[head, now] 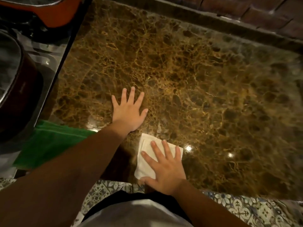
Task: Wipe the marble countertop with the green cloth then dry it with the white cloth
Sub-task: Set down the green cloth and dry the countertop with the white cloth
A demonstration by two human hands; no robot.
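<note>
The brown veined marble countertop (pixel 188 76) fills most of the view. My left hand (pixel 128 111) lies flat on it with fingers spread and nothing in it. My right hand (pixel 164 167) presses flat on the folded white cloth (pixel 145 154) near the counter's front edge. The green cloth (pixel 47 143) lies at the front left corner, partly under my left forearm, with neither hand touching it.
A steel stove top (pixel 47 56) borders the counter on the left, with a dark pot (pixel 18 89) and an orange pan (pixel 54 12) on it. A brick wall (pixel 255 12) runs along the back. Patterned floor tiles (pixel 246 208) show below the front edge.
</note>
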